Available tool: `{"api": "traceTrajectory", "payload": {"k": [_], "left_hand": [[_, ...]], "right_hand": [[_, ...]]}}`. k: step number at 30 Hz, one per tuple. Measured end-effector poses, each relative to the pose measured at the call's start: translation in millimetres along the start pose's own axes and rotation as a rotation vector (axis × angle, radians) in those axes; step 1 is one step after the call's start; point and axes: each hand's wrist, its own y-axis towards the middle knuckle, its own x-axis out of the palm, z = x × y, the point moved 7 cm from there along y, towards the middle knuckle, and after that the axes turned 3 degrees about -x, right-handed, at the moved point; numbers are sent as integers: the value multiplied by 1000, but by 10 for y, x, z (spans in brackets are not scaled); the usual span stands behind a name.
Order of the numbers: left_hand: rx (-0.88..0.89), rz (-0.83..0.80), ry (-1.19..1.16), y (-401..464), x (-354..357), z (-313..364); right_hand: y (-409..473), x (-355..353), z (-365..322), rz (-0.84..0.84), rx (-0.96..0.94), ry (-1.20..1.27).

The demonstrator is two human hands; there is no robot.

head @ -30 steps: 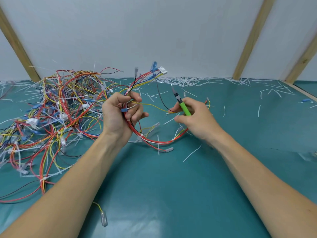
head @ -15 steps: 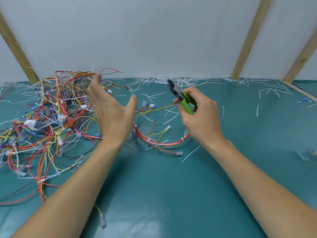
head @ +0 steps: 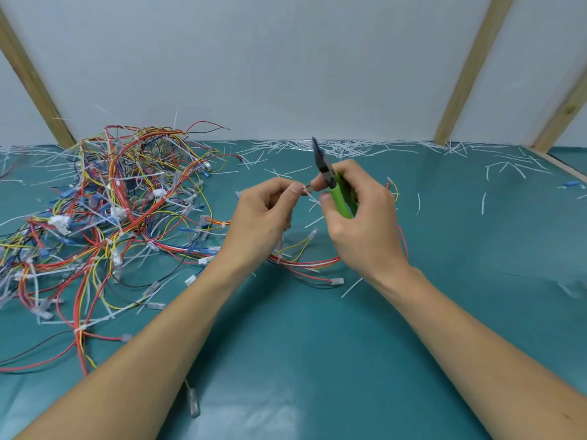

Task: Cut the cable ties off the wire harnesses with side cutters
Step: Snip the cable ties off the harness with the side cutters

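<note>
- Left hand (head: 263,214) – thumb & forefinger pinched together on a small white cable tie (head: 309,194), held up between the two hands, above the mat.
- Right hand (head: 355,211) – fingers curled round the green handles of the side cutters (head: 333,182); blades point up & away, not at the tie. Cutter blades look closed or nearly so; can't tell for sure.
- Right forefinger tip also sits at the tie, just beside the left thumb; both hands seem to be working the same bit.
- Whether a thin wire still runs through that tie – too small to tell.
- Harness in hand: red/yellow/white wire harness (head: 305,262) lies on the teal mat (head: 317,360) under & between the wrists, w/ at least one white tie on it near the left wrist.
- Bigger tangle of harnesses (head: 120,198) at the left, well apart from the cutters, many white ties on it.
- Cut tie scraps (head: 349,147) strewn along the back wall & over the mat.
- Step, as a judgement: picking a tie loose or lining it up, not cutting at this instant.
- Task looks far from done, given the tangle.
- Next move prob. needs: clear the tie from the fingers, swing the cutter tip down to the next tie on the near harness, blade on plastic only, wires kept out of the bite.
</note>
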Motion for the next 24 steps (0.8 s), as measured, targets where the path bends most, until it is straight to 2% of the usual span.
{"api": "traceTrajectory", "payload": {"k": [3, 6, 9, 11, 16, 21, 24], "left_hand": [[-86, -40, -113, 24, -5, -78], [-148, -65, -358, 39, 2, -108], [-188, -88, -617, 38, -1, -104], [-205, -86, -714, 40, -7, -120], [-187, -96, -582, 29, 39, -157], [-146, -56, -315, 27, -2, -108], [-175, -79, -332, 28, 0, -117]], "right_hand": [[18, -82, 75, 84, 44, -40], [37, -159, 116, 165, 69, -46], [50, -194, 186, 215, 132, 41], [57, -159, 230, 186, 174, 110], [17, 67, 230, 3, 222, 255], [-3, 105, 234, -35, 219, 181], [0, 79, 264, -29, 240, 164]]}}
